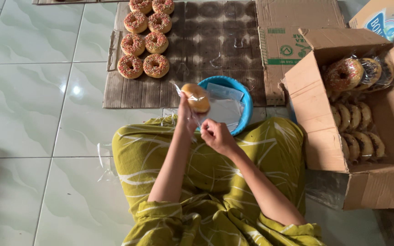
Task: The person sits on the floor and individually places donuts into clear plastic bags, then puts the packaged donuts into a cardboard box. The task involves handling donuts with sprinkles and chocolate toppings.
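My left hand (186,115) holds a doughnut (196,97) inside a clear plastic bag, raised above my lap. My right hand (216,134) is closed on the lower edge of the same bag, just right of the left hand. Behind them a blue bowl (244,96) holds flat clear plastic bags. Several sprinkled doughnuts (143,43) lie in two rows on flattened cardboard (206,50) on the floor ahead.
An open cardboard box (320,136) at my right holds several wrapped doughnuts (359,114). Another box (388,23) stands at the top right. Pale green floor tiles (37,100) spread to the left. A loose clear bag (106,161) lies by my left knee.
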